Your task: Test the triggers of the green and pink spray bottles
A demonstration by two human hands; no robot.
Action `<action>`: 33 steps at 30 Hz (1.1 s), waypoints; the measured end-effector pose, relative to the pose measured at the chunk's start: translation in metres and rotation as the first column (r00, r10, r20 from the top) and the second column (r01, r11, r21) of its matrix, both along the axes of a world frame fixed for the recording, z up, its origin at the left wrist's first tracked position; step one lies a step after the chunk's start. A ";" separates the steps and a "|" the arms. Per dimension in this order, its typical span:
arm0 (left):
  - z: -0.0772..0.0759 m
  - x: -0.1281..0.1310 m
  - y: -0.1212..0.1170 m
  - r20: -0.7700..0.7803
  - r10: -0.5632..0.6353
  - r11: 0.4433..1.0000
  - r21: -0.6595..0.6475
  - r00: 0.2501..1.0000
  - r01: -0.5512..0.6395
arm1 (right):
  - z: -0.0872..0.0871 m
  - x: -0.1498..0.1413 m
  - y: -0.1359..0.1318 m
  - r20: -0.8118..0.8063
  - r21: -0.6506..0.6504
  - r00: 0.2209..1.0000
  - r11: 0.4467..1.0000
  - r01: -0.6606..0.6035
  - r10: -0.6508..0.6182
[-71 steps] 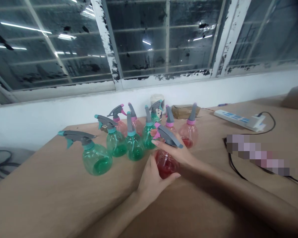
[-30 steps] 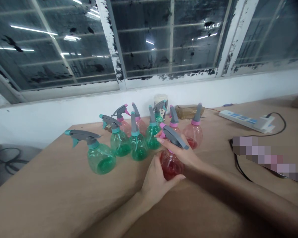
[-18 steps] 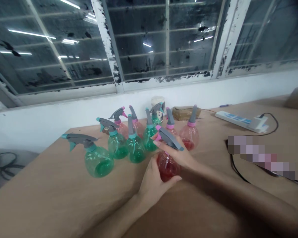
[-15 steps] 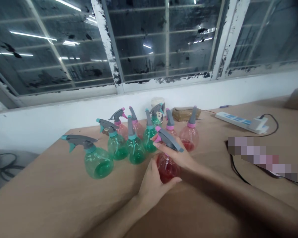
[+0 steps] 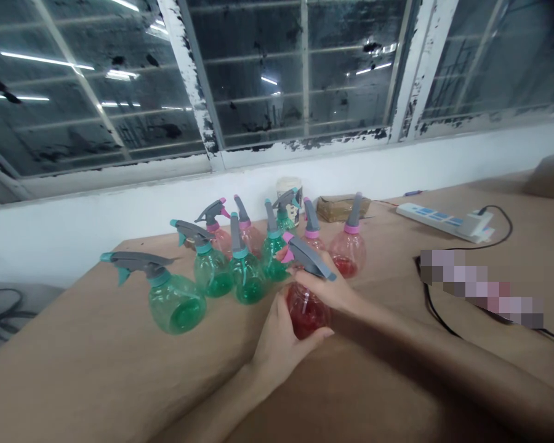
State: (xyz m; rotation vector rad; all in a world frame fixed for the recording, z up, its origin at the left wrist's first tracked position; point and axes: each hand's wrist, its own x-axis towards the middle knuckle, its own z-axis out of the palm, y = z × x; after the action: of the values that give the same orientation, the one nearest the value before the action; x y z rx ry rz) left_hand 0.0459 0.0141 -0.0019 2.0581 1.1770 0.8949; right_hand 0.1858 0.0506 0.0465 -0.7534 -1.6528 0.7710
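Observation:
A round spray bottle [image 5: 308,311] with red liquid and a grey and pink spray head is between my two hands, near the middle of the table. My left hand [image 5: 281,338] wraps round the lower body of this bottle, thumb along its near side. My right hand [image 5: 321,280] is closed round its neck, just below the spray head; part of the collar is hidden by the fingers. Just left of it stand green spray bottles, the closest being one [image 5: 248,277] with a teal collar. Behind my right hand is another red spray bottle [image 5: 348,251].
A green spray bottle [image 5: 178,304] stands apart at the left. Pink-collared bottles, a white tub [image 5: 289,184] and a brown package [image 5: 343,208] are at the back by the wall. To the right lie a power strip [image 5: 443,221] and a black cable [image 5: 431,307].
The view has shifted slightly, so everything sits a little further left in the picture. Both hands keep their hold on the red spray bottle, with hardly any other movement.

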 end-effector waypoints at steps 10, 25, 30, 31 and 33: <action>-0.003 0.000 0.000 0.016 -0.004 1.000 0.005 1.000 0.004 | 0.001 -0.003 -0.003 0.007 0.001 0.994 0.994 0.110 -0.110; -0.007 -0.001 0.002 0.038 -0.023 1.000 0.020 0.999 0.022 | -0.011 -0.002 0.004 -0.039 -0.076 0.985 0.983 0.166 -0.169; -0.007 -0.001 0.002 0.035 -0.019 1.000 0.024 0.999 0.018 | -0.018 -0.001 0.004 0.013 -0.118 0.960 0.952 0.281 -0.281; -0.007 -0.001 0.002 0.029 -0.014 1.000 0.025 0.999 0.014 | -0.016 -0.001 0.004 0.022 -0.109 0.958 0.952 0.287 -0.286; -0.006 0.000 0.002 0.019 -0.007 1.000 0.021 1.000 0.007 | -0.013 -0.001 0.003 0.017 -0.088 0.964 0.960 0.264 -0.264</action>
State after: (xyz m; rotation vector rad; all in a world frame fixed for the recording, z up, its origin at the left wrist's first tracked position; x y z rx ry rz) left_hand 0.0459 0.0157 -0.0079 2.0649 1.1545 0.9248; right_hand 0.1847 0.0536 0.0339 -1.0171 -1.4909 0.6550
